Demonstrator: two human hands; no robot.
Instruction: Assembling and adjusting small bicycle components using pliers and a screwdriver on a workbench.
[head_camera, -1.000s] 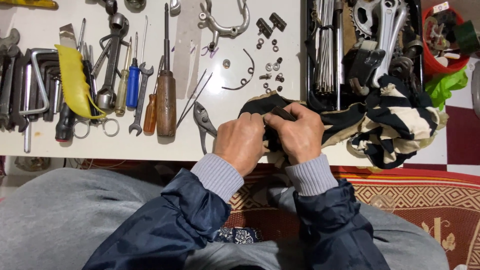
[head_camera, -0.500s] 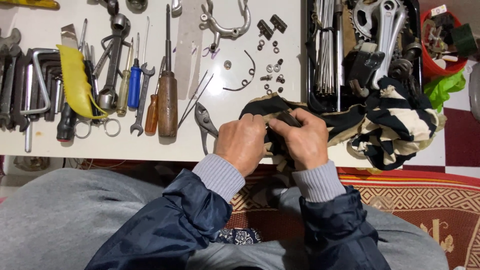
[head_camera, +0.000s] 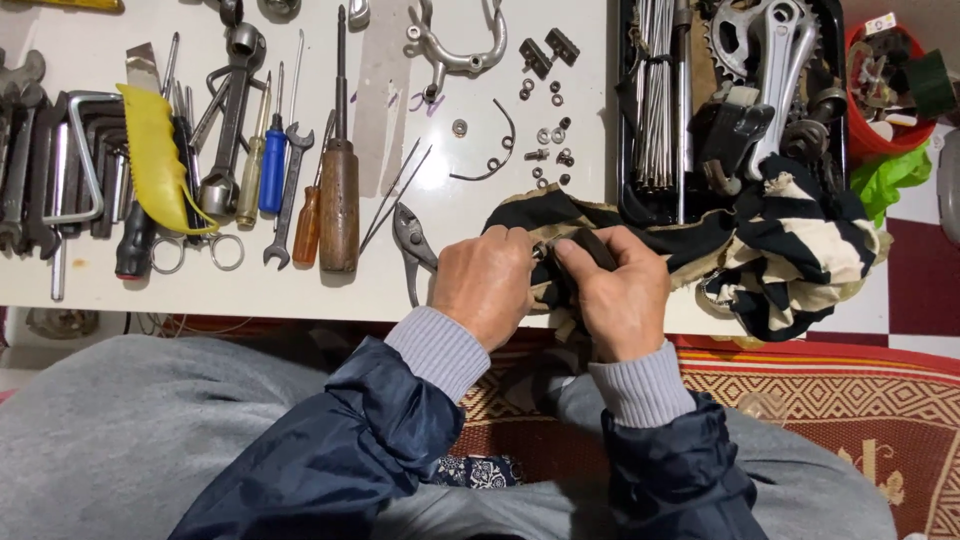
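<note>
My left hand (head_camera: 487, 283) and my right hand (head_camera: 618, 293) meet at the front edge of a white table (head_camera: 420, 60). Both pinch a small metal part (head_camera: 541, 251) wrapped in a black and cream striped rag (head_camera: 790, 250). Most of the part is hidden by the cloth and my fingers. The rag trails to the right over the corner of a black tray (head_camera: 627, 120). Grey pliers (head_camera: 410, 245) lie just left of my left hand.
Screwdrivers, wrenches, hex keys and a yellow cloth (head_camera: 155, 160) lie in a row on the left. Loose nuts and washers (head_camera: 550, 150), a brake caliper (head_camera: 450, 45), a crank with chainring (head_camera: 770, 50), spokes, a red tub (head_camera: 880, 80). A patterned red rug (head_camera: 850, 400) is below.
Both hands stay at the same spot. The fingers have shifted slightly on the rag and the small part between them.
</note>
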